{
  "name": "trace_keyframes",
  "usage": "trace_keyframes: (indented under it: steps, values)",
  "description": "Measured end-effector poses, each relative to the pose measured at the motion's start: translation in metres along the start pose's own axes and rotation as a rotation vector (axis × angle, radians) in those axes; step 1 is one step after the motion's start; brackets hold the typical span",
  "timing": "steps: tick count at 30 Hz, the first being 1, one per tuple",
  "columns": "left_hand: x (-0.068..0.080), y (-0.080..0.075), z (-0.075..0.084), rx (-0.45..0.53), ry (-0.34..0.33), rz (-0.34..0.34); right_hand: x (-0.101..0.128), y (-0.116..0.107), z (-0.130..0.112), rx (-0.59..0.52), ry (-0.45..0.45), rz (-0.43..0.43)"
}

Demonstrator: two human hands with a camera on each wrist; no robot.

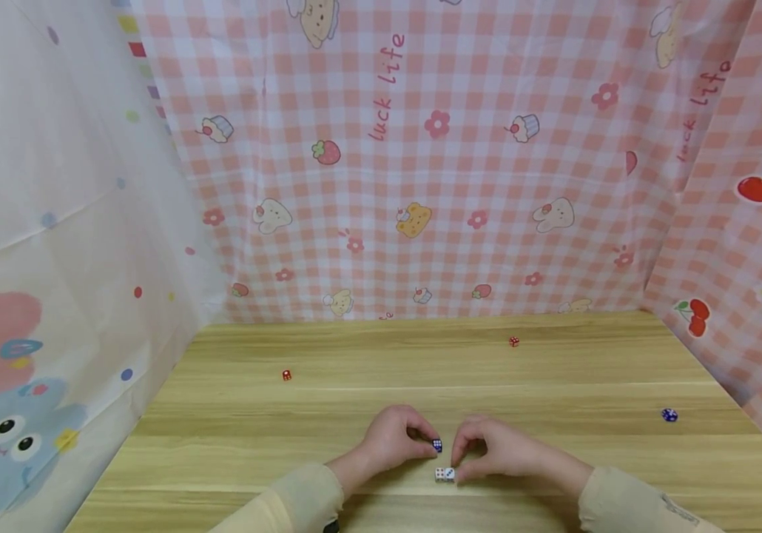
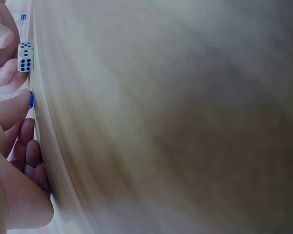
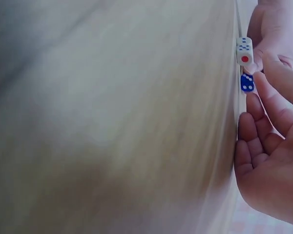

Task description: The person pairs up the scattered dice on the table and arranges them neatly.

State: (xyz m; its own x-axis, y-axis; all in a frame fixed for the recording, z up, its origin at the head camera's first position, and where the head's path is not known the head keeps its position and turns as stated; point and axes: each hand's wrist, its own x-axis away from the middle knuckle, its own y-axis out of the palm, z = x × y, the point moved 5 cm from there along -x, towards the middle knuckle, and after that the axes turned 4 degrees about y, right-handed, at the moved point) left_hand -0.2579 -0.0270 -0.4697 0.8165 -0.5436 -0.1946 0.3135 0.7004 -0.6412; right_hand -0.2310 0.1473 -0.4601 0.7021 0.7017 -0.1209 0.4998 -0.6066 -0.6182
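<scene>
In the head view my left hand (image 1: pixel 399 438) pinches a blue die (image 1: pixel 437 445) with white dots between thumb and index finger, close over the table. Just in front of it, nearer to me, two white dice stand side by side: a left white die (image 1: pixel 439 475) and a right white die (image 1: pixel 450 474) with blue dots. My right hand (image 1: pixel 497 447) is at their right, its thumb tip beside the right one, thumb and index finger apart with nothing between them. The right wrist view shows the blue die (image 3: pixel 247 83) past the right fingertips.
A red die (image 1: pixel 286 375) lies at the back left of the wooden table (image 1: pixel 381 355), and another red die (image 1: pixel 514 341) near the back edge. Far to the right is a second blue die (image 1: pixel 669 415). Patterned cloth (image 1: pixel 381 178) hangs behind and at both sides.
</scene>
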Motion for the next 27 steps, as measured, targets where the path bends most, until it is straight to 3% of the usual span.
trace_keyframes:
  steps: [8,15,27]
  values:
    - [0.001,0.000,-0.001,0.018,-0.024,-0.002,0.016,-0.013,-0.001,-0.059,0.026,-0.004]
    - [0.001,0.000,0.000,0.017,-0.022,-0.004,0.032,-0.029,-0.003,-0.035,0.088,0.056]
    - [0.001,0.000,-0.001,-0.003,-0.015,-0.004,0.051,-0.047,0.005,0.064,0.113,0.164]
